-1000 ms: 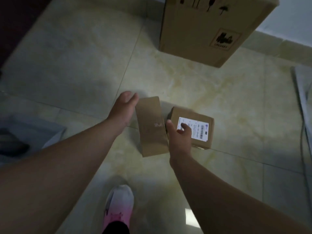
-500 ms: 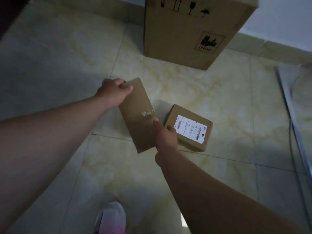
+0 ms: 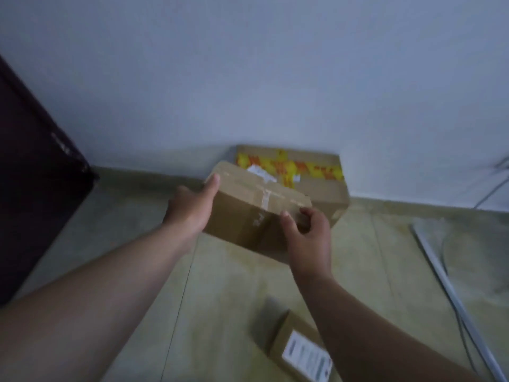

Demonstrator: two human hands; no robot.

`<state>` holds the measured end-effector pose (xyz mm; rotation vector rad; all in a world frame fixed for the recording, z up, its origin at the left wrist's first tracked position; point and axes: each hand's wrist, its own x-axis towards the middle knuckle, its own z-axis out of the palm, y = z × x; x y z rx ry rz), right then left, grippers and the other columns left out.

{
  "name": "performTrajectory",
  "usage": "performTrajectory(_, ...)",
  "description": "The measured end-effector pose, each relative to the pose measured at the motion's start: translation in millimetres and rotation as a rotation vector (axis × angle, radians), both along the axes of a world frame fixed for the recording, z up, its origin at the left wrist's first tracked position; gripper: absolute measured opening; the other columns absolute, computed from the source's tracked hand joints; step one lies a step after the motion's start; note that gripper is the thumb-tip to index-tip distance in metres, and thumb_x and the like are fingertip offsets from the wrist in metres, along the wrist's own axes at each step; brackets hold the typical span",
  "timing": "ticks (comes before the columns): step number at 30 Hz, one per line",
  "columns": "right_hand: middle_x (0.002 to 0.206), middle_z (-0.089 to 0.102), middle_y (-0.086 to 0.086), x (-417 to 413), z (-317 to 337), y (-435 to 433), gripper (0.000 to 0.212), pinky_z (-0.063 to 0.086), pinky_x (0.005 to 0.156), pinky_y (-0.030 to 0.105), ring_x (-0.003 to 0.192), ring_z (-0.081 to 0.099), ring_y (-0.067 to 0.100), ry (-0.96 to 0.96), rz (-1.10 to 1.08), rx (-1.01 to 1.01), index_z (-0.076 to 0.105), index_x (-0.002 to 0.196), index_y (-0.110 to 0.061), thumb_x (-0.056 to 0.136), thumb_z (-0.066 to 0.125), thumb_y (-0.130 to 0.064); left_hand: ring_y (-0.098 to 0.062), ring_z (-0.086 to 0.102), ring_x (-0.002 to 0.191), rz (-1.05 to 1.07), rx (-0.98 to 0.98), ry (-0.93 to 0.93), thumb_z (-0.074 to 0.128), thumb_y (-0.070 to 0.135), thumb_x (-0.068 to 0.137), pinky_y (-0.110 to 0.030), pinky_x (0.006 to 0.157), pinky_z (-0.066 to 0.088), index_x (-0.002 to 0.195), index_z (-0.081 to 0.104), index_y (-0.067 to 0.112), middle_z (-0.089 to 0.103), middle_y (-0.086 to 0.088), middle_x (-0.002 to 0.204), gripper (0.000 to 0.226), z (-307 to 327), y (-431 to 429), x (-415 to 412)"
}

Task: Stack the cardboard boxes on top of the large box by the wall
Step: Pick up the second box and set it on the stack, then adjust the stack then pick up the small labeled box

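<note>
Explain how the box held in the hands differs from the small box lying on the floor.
The held box is off the floor, gripped by the left hand and the right hand; the floor box lies untouched on the tiles. The held box appears larger and carries clear tape across its top; the floor box shows a white barcode label instead. The held box is in front of the large box by the wall; the floor box lies nearer the person. Both are plain brown cardboard.

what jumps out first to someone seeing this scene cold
A plain cardboard box held in mid-air at centre frame, the left hand and right hand gripping its ends. Just behind it, against the wall, sits the large box with bright yellow tape on top. A small labelled box lies on the floor, lower right.
</note>
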<state>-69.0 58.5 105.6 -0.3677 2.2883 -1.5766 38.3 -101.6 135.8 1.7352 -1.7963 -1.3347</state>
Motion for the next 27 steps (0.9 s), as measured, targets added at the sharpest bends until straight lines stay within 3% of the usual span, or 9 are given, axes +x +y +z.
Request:
performTrajectory(3,0.123,0.05,-0.008,-55,18,-24,0.044,0.044,0.107,0.036,0.114,0.054,0.012,0.053,0.062,-0.015,0.058,0.122,-0.02,0.085,0.07,-0.04,-0.036,0.057,0.126,0.045,-0.07,0.091,0.053,0.055,0.092,-0.033,0.086,0.034,0.143,0.049,0.012,0.057,-0.011,0.144,0.067,10,-20,-51)
performTrajectory(6,0.128,0.048,-0.009,-102,22,-46,0.05,0.04,0.109,0.031,0.118,0.049,0.008,0.173,0.133,0.012,0.056,0.128,-0.019,0.084,0.071,-0.039,-0.025,0.051,0.077,0.074,-0.066,0.093,0.049,0.034,0.097,-0.035,0.077,0.034,0.12,0.055,0.013,0.057,-0.01,0.11,0.031,5,-42,-90)
performTrajectory(10,0.14,0.044,-0.011,-146,6,-69,0.069,0.036,0.104,0.026,0.127,0.041,0.006,0.226,0.233,0.062,0.041,0.143,-0.029,0.083,0.07,-0.046,-0.024,0.038,0.059,0.109,-0.061,0.077,0.045,0.03,0.098,-0.033,0.055,0.026,0.095,0.044,0.006,0.039,-0.008,0.074,0.024,-21,-72,-127)
performTrajectory(14,0.156,0.036,-0.009,-179,-25,-96,0.071,0.042,0.11,0.042,0.137,0.041,0.015,0.334,0.308,0.162,0.034,0.149,-0.034,0.086,0.062,-0.051,-0.024,0.04,0.059,0.101,-0.09,0.075,0.044,0.028,0.098,-0.033,0.051,0.024,0.092,0.044,0.006,0.042,-0.008,0.072,0.023,-56,-97,-155)
performTrajectory(18,0.165,0.016,-0.018,-204,-58,-120,0.077,0.038,0.113,0.044,0.148,0.03,0.019,0.359,0.467,0.32,0.023,0.155,-0.039,0.088,0.058,-0.056,-0.027,0.047,0.066,0.03,-0.125,0.113,0.046,0.024,0.098,-0.032,0.052,0.025,0.093,0.047,0.007,0.044,-0.005,0.072,0.018,-97,-121,-171)
performTrajectory(21,0.167,0.003,-0.023,-220,-71,-131,0.084,0.029,0.119,0.05,0.154,0.016,0.02,0.336,0.554,0.398,0.016,0.157,-0.041,0.085,0.056,-0.06,-0.012,0.044,0.067,0.005,-0.12,0.142,0.044,0.026,0.101,-0.029,0.053,0.027,0.109,0.046,0.013,0.049,-0.001,0.084,0.015,-107,-126,-183)
performTrajectory(24,0.168,0.014,-0.016,-225,-69,-135,0.081,0.03,0.118,0.055,0.153,0.02,0.021,0.319,0.487,0.343,0.021,0.154,-0.044,0.084,0.057,-0.06,-0.01,0.045,0.068,0.012,-0.109,0.17,0.044,0.026,0.1,-0.028,0.053,0.028,0.116,0.049,0.011,0.051,-0.001,0.088,0.022,-106,-124,-188)
performTrajectory(27,0.164,0.029,-0.012,-215,-62,-130,0.079,0.036,0.115,0.055,0.15,0.03,0.019,0.185,0.3,0.178,0.027,0.151,-0.047,0.081,0.06,-0.06,-0.018,0.051,0.072,0.076,-0.133,0.193,0.049,0.027,0.099,-0.031,0.057,0.031,0.122,0.056,0.008,0.057,-0.006,0.095,0.031,-104,-125,-184)
